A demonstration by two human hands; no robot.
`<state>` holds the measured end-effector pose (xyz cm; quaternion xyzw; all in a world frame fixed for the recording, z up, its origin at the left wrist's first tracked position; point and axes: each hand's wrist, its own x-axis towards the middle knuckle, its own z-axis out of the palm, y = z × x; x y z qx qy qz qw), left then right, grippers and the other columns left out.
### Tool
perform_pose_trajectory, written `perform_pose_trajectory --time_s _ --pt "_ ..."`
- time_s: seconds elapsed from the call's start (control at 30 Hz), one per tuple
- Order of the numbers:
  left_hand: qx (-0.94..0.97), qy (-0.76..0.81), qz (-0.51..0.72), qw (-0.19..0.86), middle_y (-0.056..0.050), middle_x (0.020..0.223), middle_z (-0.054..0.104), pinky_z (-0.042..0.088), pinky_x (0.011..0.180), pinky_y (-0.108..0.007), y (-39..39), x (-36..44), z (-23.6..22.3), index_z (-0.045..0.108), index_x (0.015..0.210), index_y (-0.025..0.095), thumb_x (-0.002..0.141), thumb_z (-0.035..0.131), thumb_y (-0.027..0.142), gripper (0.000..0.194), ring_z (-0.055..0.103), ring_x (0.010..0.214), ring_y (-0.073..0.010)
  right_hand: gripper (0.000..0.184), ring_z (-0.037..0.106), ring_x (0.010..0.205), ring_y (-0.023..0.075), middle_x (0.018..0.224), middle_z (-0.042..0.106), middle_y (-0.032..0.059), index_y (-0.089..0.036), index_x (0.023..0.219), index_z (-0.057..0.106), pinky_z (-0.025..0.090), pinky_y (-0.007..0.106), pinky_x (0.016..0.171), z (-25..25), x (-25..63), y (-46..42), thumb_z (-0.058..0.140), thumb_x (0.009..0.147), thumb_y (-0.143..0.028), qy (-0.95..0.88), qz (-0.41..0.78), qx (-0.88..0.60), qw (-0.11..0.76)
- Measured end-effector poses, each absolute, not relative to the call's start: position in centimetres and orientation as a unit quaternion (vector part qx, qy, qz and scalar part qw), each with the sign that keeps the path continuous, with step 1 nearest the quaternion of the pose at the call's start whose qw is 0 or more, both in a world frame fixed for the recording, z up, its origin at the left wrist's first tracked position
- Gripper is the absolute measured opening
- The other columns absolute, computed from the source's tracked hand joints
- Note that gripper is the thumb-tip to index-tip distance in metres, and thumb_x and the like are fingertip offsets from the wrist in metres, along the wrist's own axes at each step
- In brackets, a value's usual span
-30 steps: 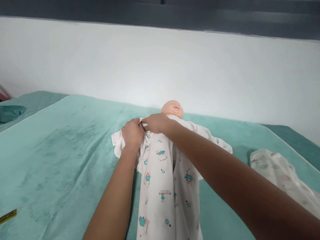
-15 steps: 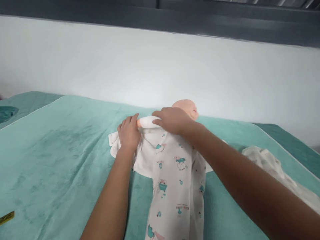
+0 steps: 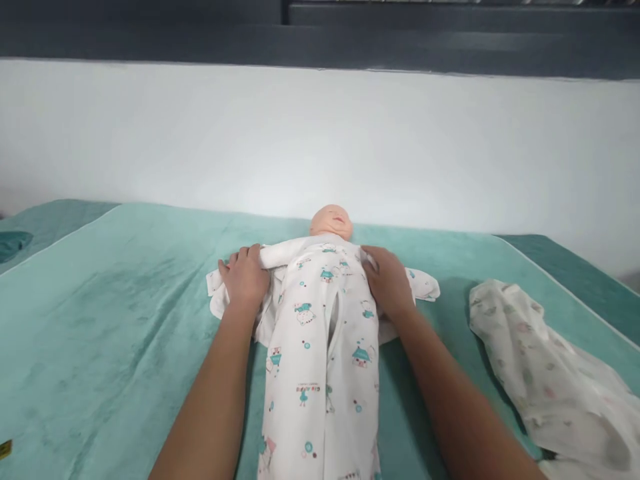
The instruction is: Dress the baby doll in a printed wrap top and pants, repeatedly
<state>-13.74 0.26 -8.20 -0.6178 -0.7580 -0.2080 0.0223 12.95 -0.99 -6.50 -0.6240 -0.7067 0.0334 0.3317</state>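
Observation:
A baby doll (image 3: 331, 222) lies on its back, its head toward the wall. It wears a white undershirt, whose sleeve (image 3: 286, 251) covers the arm on the left, and a printed white garment (image 3: 305, 333) lies over its body. My left hand (image 3: 245, 277) is closed round the end of that arm, hiding the doll's hand, above a spread printed sleeve. At the doll's other shoulder, my right hand (image 3: 389, 280) is closed on the garment's edge, with some fingertips hidden. Another printed sleeve (image 3: 424, 285) sticks out beyond my right hand.
A green blanket (image 3: 125, 320) covers the surface under the doll. To the right lies a crumpled printed white cloth (image 3: 555, 373). A white wall (image 3: 320, 140) rises behind the doll's head. A small yellow object (image 3: 5, 449) shows at the left edge.
My right hand has moved from the sleeve on the doll's left-hand arm to its other shoulder. The doll has rolled from a turned position flat onto its back. My left hand stays on the arm.

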Motion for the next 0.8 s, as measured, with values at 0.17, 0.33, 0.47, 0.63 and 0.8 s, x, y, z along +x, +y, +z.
perform_pose_trajectory --time_s 0.17,0.33,0.47,0.63,0.8 --pt "-0.639 -0.705 -0.306 -0.008 -0.011 0.142 0.049 0.025 0.117 -0.049 -1.8 -12.2 -7.4 0.049 0.134 0.018 0.077 0.037 0.005 0.060 0.034 0.139 -0.0254 0.044 0.056 0.109 0.0285 0.120 0.066 0.0084 -0.021 0.118 0.063 0.034 0.042 0.099 -8.2 15.3 -0.8 0.044 0.079 -0.014 -0.677 -0.004 -0.672 0.301" --pt "-0.704 -0.587 -0.388 -0.103 -0.004 0.128 0.060 0.041 0.107 -0.029 -3.5 -8.3 -3.8 0.059 0.119 0.022 0.089 0.037 0.021 0.038 0.053 0.121 -0.0173 0.049 0.057 0.106 0.0260 0.116 0.067 0.0089 -0.020 0.115 0.063 0.034 0.039 0.097 -7.9 15.0 0.1 0.040 0.075 -0.006 -0.666 0.009 -0.663 0.342" --pt "-0.829 -0.502 -0.231 -0.080 -0.005 0.130 0.059 0.039 0.107 -0.033 -2.6 -3.5 -1.0 0.064 0.115 0.022 0.094 0.037 0.038 0.038 0.052 0.123 -0.0206 0.044 0.056 0.108 0.0275 0.116 0.066 0.0111 -0.019 0.116 0.062 0.034 0.041 0.098 -8.0 15.3 0.1 0.042 0.078 -0.011 -0.642 0.009 -0.680 0.355" --pt "-0.878 -0.478 0.008 0.017 -0.013 0.124 0.061 0.032 0.107 -0.048 -0.4 2.2 -0.1 0.069 0.106 0.018 0.086 0.050 0.041 0.035 0.051 0.121 -0.0297 0.037 0.057 0.108 0.0304 0.113 0.066 0.0141 -0.017 0.116 0.061 0.035 0.045 0.097 -8.0 16.2 0.1 0.050 0.081 -0.024 -0.607 0.009 -0.715 0.348" --pt "-0.859 -0.501 0.094 0.039 -0.018 0.123 0.062 0.037 0.098 -0.046 1.1 6.2 -1.5 0.063 0.119 0.016 0.084 0.054 0.025 0.038 0.054 0.116 -0.0317 0.033 0.059 0.110 0.0280 0.116 0.066 0.0131 -0.018 0.114 0.061 0.040 0.041 0.095 -7.9 16.4 0.2 0.048 0.084 -0.024 -0.614 0.040 -0.693 0.375"
